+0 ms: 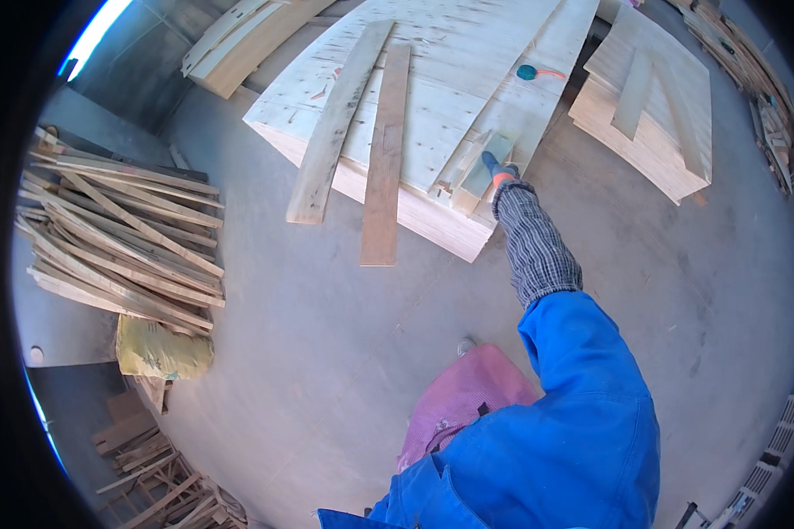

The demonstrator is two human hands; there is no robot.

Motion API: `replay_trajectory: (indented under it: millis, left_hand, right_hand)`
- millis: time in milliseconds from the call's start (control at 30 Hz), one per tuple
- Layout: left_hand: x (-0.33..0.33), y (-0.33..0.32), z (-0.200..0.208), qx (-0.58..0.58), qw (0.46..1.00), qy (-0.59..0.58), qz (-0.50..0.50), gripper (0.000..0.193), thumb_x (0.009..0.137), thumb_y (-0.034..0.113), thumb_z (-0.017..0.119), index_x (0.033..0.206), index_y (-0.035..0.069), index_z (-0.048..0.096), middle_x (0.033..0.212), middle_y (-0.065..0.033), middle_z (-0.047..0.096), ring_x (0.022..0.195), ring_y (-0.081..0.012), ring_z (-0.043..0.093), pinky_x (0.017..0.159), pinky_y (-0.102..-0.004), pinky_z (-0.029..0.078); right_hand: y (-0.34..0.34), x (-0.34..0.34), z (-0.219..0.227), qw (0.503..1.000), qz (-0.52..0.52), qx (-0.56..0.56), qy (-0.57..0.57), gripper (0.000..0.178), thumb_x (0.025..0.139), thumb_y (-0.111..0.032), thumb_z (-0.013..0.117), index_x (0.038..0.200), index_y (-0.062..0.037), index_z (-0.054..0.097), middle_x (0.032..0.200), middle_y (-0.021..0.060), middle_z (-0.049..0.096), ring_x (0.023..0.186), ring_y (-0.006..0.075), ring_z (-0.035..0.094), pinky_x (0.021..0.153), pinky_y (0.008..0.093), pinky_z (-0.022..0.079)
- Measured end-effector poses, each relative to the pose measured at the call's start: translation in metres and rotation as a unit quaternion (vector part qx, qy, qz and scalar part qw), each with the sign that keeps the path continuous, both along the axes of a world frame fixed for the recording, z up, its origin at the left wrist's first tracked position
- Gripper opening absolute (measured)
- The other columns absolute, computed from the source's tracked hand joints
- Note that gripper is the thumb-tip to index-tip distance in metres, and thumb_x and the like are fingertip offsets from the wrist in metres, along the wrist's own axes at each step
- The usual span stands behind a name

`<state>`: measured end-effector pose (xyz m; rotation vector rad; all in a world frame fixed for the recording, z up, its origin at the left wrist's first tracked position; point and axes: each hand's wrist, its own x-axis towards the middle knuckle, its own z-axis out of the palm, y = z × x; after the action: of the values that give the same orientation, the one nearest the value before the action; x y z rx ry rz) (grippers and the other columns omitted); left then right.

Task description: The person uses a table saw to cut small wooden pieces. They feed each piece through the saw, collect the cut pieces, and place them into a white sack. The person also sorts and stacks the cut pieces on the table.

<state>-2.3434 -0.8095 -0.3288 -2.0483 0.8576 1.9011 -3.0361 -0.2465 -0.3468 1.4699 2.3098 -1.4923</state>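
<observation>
My right hand [500,167], in a dark blue and orange glove, reaches out to the near right corner of a large plywood stack [388,181]. Its fingers close over the edge of a pale greenish block-like piece [478,179], whose exact kind I cannot make out. Small wood strips [450,187] lie beside that piece. Farther back on the same sheet sits a round teal object [526,72] with an orange strip. Two long boards, one greyish [340,123] and one brown [385,159], overhang the stack's near edge. My left hand is out of view.
A smaller plywood stack [644,154] with two thin boards on it stands to the right. Piled wood strips [123,238] and a yellow sack [163,348] line the left side. More scrap wood [159,467] lies at the lower left. Another stack [247,48] stands at the back left.
</observation>
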Motion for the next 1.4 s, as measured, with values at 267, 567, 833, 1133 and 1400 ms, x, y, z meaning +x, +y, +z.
replay_trajectory:
  millis: [267, 567, 833, 1133, 1400]
  left_hand:
    - [-0.045, -0.009, 0.022, -0.006, 1.000, -0.004, -0.020, 0.041, 0.093, 0.049, 0.058, 0.075, 0.016, 0.042, 0.072, -0.0018, 0.033, 0.061, -0.0177, 0.034, 0.054, -0.0327, 0.030]
    - [-0.135, -0.053, 0.009, 0.063, 0.994, 0.080, -0.031, 0.046, 0.092, 0.049, 0.059, 0.067, 0.017, 0.037, 0.065, 0.0000, 0.023, 0.057, -0.0167, 0.026, 0.052, -0.0337, 0.024]
    - [-0.376, 0.065, -0.034, 0.170, 0.877, 0.237, -0.381, 0.035, 0.091, 0.055, 0.056, 0.078, 0.024, 0.048, 0.073, 0.0002, 0.044, 0.059, -0.0171, 0.038, 0.046, -0.0302, 0.030]
    - [-0.263, 0.359, 0.028, 0.273, 0.354, 0.390, -0.805, 0.040, 0.094, 0.036, 0.059, 0.128, 0.015, 0.059, 0.114, -0.0056, 0.066, 0.092, -0.0173, 0.066, 0.069, -0.0363, 0.055]
    - [0.044, 0.341, 0.066, 0.337, -0.092, 0.189, -0.918, 0.038, 0.095, 0.031, 0.056, 0.128, 0.013, 0.056, 0.113, -0.0053, 0.064, 0.095, -0.0200, 0.065, 0.073, -0.0380, 0.055]
  right_hand:
    - [0.034, 0.018, -0.002, 0.997, 0.043, 0.054, 0.034, 0.107, 0.072, -0.082, 0.063, 0.140, -0.0013, 0.051, 0.138, 0.0263, 0.055, 0.131, 0.0383, 0.051, 0.112, 0.0445, 0.038]
    - [0.064, 0.138, -0.029, 0.962, -0.084, -0.191, 0.174, 0.040, 0.095, -0.047, 0.062, 0.092, -0.0067, 0.066, 0.068, 0.0037, 0.061, 0.057, 0.0143, 0.054, 0.056, 0.0350, 0.044]
    - [0.026, 0.399, -0.066, 0.911, -0.132, -0.350, 0.176, 0.031, 0.093, -0.039, 0.061, 0.071, -0.0180, 0.064, 0.061, -0.0002, 0.060, 0.051, 0.0148, 0.055, 0.046, 0.0316, 0.041]
    - [-0.182, 0.624, 0.150, 0.944, -0.167, -0.174, 0.227, 0.038, 0.100, -0.040, 0.058, 0.123, -0.0105, 0.065, 0.103, 0.0053, 0.071, 0.078, 0.0133, 0.069, 0.071, 0.0283, 0.057]
    - [-0.325, 0.852, 0.144, 0.666, -0.546, -0.194, 0.470, 0.026, 0.098, -0.033, 0.061, 0.104, -0.0087, 0.069, 0.084, 0.0034, 0.069, 0.061, 0.0100, 0.058, 0.054, 0.0247, 0.046]
